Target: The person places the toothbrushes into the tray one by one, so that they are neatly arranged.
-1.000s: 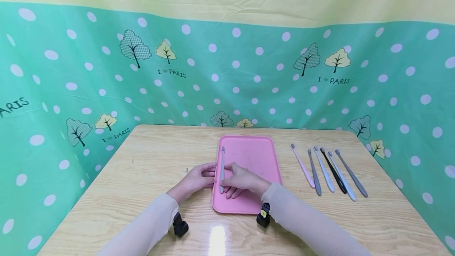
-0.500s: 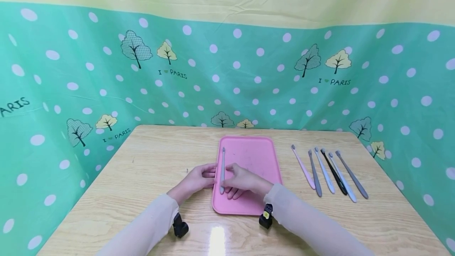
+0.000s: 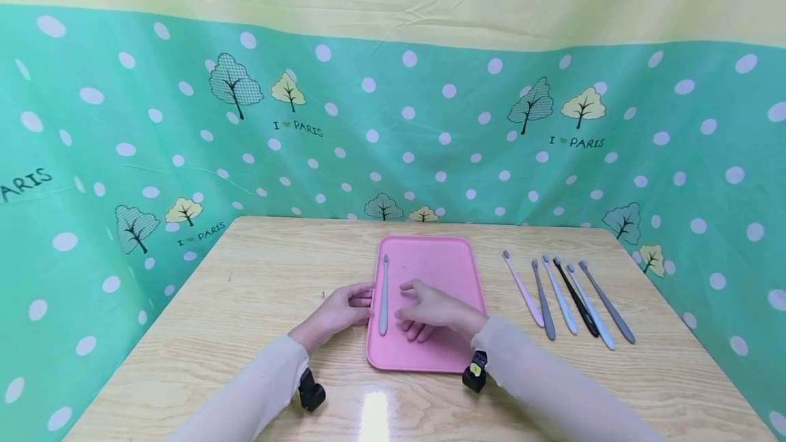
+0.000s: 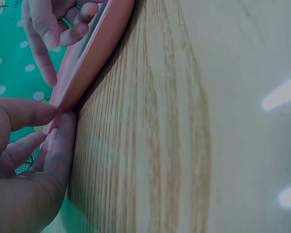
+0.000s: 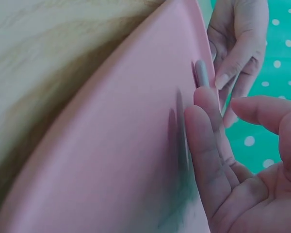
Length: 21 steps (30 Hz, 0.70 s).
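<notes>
"Two hands are seen; how are they placed?"

"The left hand (image 3: 340,309) is set at the left edge of the pink tray (image 3: 436,261), the rim pinched between thumb and fingers. The right hand (image 3: 434,312) is held over the tray, its thumb and fingers parted and nothing grasped. Whether the tray's floor is touched by those fingers cannot be told for sure."

"And where is the grey toothbrush (image 3: 383,295) to be found?"

"Inside the tray, between the hands. From the left hand it is parted by the rim alone; from the right fingertips, by a narrow gap, and it lies to their left. Its long axis is laid along the tray's left side, the head pointed to the far end."

"What is set farther out?"

"On the desk (image 3: 276,251), past the tray's right side, a pink toothbrush (image 3: 522,289) is laid nearest, with five others, a black toothbrush (image 3: 576,297) among them, fanned beyond, heads away and slanted leftward. That row is judged the right hand's side; the left is farther off."
</notes>
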### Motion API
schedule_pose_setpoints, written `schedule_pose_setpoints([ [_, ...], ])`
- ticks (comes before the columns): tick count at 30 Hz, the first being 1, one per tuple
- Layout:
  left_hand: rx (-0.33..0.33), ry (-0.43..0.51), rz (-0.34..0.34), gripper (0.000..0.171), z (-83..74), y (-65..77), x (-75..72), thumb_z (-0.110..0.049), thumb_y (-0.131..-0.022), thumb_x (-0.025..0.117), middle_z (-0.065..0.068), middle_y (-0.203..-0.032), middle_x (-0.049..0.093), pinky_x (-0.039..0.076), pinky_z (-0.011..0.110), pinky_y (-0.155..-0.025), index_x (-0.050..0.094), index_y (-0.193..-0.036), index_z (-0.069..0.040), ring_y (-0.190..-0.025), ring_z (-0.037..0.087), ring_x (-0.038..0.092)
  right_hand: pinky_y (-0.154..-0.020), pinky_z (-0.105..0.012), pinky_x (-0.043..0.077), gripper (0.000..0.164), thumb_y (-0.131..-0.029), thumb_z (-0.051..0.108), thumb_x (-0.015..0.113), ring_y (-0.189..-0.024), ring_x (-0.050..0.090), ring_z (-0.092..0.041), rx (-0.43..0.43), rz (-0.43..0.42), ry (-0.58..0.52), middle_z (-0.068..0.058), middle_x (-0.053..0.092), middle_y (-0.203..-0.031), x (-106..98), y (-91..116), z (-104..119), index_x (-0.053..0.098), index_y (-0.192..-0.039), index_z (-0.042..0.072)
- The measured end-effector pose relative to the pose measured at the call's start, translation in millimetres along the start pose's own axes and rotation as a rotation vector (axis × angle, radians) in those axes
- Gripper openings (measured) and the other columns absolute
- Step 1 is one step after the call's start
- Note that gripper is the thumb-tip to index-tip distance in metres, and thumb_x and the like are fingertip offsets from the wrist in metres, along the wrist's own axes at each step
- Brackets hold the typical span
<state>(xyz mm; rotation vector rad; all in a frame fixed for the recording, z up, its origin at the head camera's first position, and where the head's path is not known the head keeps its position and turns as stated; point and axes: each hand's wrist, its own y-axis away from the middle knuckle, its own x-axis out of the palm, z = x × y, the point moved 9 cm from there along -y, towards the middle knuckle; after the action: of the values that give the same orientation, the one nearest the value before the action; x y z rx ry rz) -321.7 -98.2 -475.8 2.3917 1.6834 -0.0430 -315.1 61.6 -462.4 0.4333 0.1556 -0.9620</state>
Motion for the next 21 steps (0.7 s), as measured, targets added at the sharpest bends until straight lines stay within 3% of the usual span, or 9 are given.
schedule_pose_setpoints([
  [9,-0.004,0.001,-0.006,0.063,1.7,-1.5,-1.1,0.004,-0.09,0.067,0.019,-0.131,0.057,0.06,0.033,-0.091,0.043,-0.148,0.003,-0.118,0.032,0.058,-0.057,-0.038,0.064,0.07,-0.096,0.019,0.066,-0.066,0.07,-0.026,-0.017,-0.002,0.063,-0.015,0.07,-0.083,-15.3,16.4,1.3,0.03,-0.151,-0.002],
  [21,-0.007,-0.008,-0.014,0.062,2.6,-1.0,-1.2,0.004,-0.092,0.065,0.019,-0.132,0.056,0.059,0.032,-0.091,0.042,-0.149,0.003,-0.119,0.032,0.058,-0.062,-0.04,0.064,0.064,-0.099,0.021,0.063,-0.072,0.07,-0.03,-0.042,0.001,0.039,-0.016,0.07,-0.091,-36.9,31.9,-5.2,0.031,-0.15,-0.002],
])
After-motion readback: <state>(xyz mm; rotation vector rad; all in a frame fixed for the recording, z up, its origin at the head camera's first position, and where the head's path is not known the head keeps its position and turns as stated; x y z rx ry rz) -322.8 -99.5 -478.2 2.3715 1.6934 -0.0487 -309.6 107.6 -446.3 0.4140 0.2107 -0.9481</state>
